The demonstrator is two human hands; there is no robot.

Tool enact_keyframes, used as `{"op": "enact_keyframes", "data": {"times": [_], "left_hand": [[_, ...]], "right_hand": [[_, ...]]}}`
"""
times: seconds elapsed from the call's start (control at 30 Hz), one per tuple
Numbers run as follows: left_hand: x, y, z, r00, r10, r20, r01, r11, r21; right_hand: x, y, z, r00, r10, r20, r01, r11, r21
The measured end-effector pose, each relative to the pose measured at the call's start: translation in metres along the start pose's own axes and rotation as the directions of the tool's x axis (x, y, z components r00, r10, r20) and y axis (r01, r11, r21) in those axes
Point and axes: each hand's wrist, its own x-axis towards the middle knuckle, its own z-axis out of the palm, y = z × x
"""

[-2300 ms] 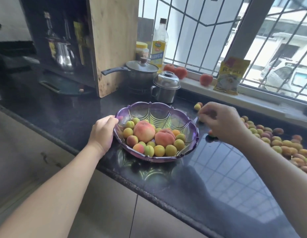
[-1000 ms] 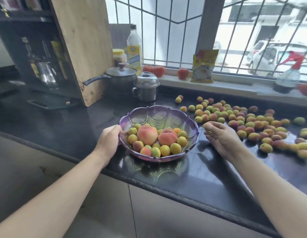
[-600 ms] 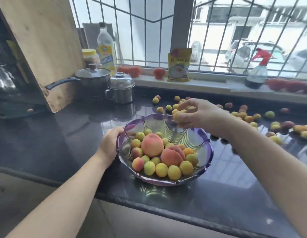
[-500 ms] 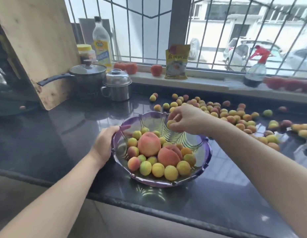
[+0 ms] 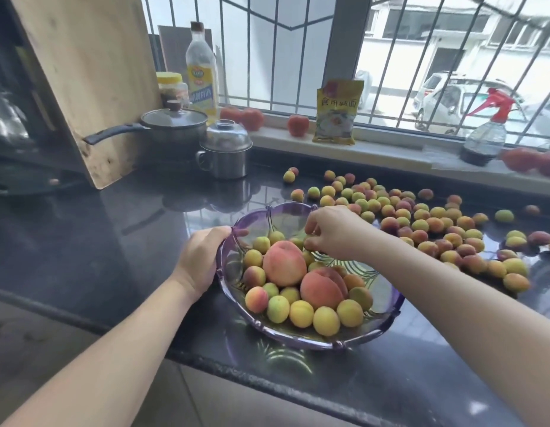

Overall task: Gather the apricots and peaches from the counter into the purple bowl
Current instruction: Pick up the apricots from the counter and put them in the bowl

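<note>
In the head view, the purple bowl [image 5: 387, 322] sits on the black counter [image 5: 113, 241] near its front edge. The left hand [image 5: 200, 257] grips the bowl's left rim, thumb over the lip. The right hand [image 5: 335, 232] is over the bowl's far side, fingers curled down round a small apricot [image 5: 310, 242] just above the fruit already inside.

A second ago this hand lay palm-up on the counter right of the bowl; it has since come across the rim, and half a second ago it was higher over the bowl with the fruit in its fingers. It is now lower, so the load looks about to be let go among the others.

Inside the bowl lie two peaches [image 5: 284, 263] and a ring of small apricots. Right of and behind the bowl a wide scatter of loose apricots [image 5: 421, 224] covers the counter, so most of the gathering seems yet to do. Red fruit [image 5: 298, 124] rests on the windowsill behind the bowl.
</note>
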Motion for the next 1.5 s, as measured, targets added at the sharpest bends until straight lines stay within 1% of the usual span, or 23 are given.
{"op": "enact_keyframes", "data": {"times": [0.07,0.2,0.33,0.37,0.4,0.43,0.47,0.5,0.53,0.57,0.6,0.67,0.7,0.73,0.87,1.0,1.13,1.23,1.3,1.37,1.5], "left_hand": [[0.0,0.0,-0.001,1.0,-0.002,0.0,0.002,1.0,-0.006],[-0.001,0.002,0.0,1.0,0.004,0.009,-0.004,1.0,-0.005],[-0.002,0.002,0.0,1.0,0.004,0.0,-0.004,1.0,0.002],[-0.002,0.002,0.0,1.0,0.006,-0.005,-0.005,1.0,0.007],[-0.003,0.002,0.0,1.0,0.004,-0.011,-0.004,1.0,0.008],[-0.003,0.002,0.0,1.0,0.002,-0.012,-0.002,1.0,0.003],[-0.004,0.001,0.0,1.0,0.001,-0.011,-0.001,1.0,0.001],[-0.004,0.001,0.0,1.0,0.002,-0.009,-0.002,1.0,0.006],[-0.004,0.001,0.0,1.0,0.006,-0.006,-0.006,1.0,0.014],[-0.003,0.001,0.0,1.0,0.011,-0.004,-0.011,1.0,0.021],[-0.004,0.002,0.0,1.0,0.014,-0.004,-0.014,1.0,0.02],[-0.004,0.003,0.001,1.0,0.027,-0.008,-0.026,1.0,0.008],[-0.004,0.003,0.002,0.999,0.034,-0.012,-0.034,0.999,0.002],[-0.004,0.004,0.002,0.999,0.037,-0.015,-0.037,0.999,-0.004],[-0.003,0.003,0.003,0.999,0.05,-0.012,-0.05,0.999,-0.012],[-0.002,0.002,0.002,0.998,0.062,-0.012,-0.063,0.998,-0.026],[-0.001,0.0,0.002,0.999,0.039,-0.011,-0.039,0.998,-0.045],[0.001,-0.002,-0.001,0.999,0.032,-0.015,-0.033,0.999,-0.038],[0.001,-0.003,-0.003,0.999,0.043,-0.015,-0.044,0.999,-0.016],[0.001,-0.003,-0.002,0.999,0.045,-0.02,-0.045,0.999,-0.01],[0.0,-0.001,0.0,0.998,0.055,-0.011,-0.055,0.998,-0.006]], "right_hand": [[0.001,0.0,0.001,1.0,0.017,-0.01,-0.016,1.0,0.024],[-0.001,-0.001,0.002,1.0,0.019,0.005,-0.019,1.0,0.001],[-0.005,0.0,-0.005,0.999,-0.027,0.019,0.028,0.999,-0.032],[-0.006,0.002,-0.008,0.999,-0.033,0.007,0.033,0.999,-0.015],[-0.007,0.006,-0.014,0.999,-0.027,-0.033,0.028,0.999,0.036],[-0.01,0.012,-0.02,0.994,0.003,-0.11,0.009,0.994,0.111],[-0.012,0.02,-0.027,0.975,0.062,-0.214,-0.018,0.979,0.201],[-0.015,0.03,-0.034,0.936,0.146,-0.32,-0.047,0.954,0.295],[-0.019,0.042,-0.037,0.882,0.238,-0.406,-0.07,0.919,0.387],[-0.022,0.057,-0.036,0.824,0.335,-0.456,-0.098,0.878,0.469],[-0.025,0.07,-0.032,0.771,0.434,-0.466,-0.136,0.827,0.545],[-0.029,0.09,-0.012,0.686,0.606,-0.403,-0.232,0.707,0.668],[-0.028,0.097,0.0,0.662,0.656,-0.362,-0.267,0.658,0.704],[-0.026,0.101,0.013,0.657,0.678,-0.329,-0.298,0.635,0.713],[-0.008,0.099,0.046,0.738,0.615,-0.277,-0.398,0.729,0.557],[0.011,0.1,0.051,0.767,0.588,-0.256,-0.434,0.77,0.467],[0.026,0.101,0.047,0.747,0.635,-0.198,-0.494,0.729,0.474],[0.025,0.101,0.048,0.74,0.64,-0.205,-0.502,0.73,0.464],[0.02,0.101,0.049,0.751,0.622,-0.22,-0.459,0.732,0.504],[0.011,0.1,0.049,0.772,0.605,-0.196,-0.399,0.7,0.593],[-0.015,0.096,0.035,0.822,0.569,-0.038,-0.329,0.527,0.783]]}}
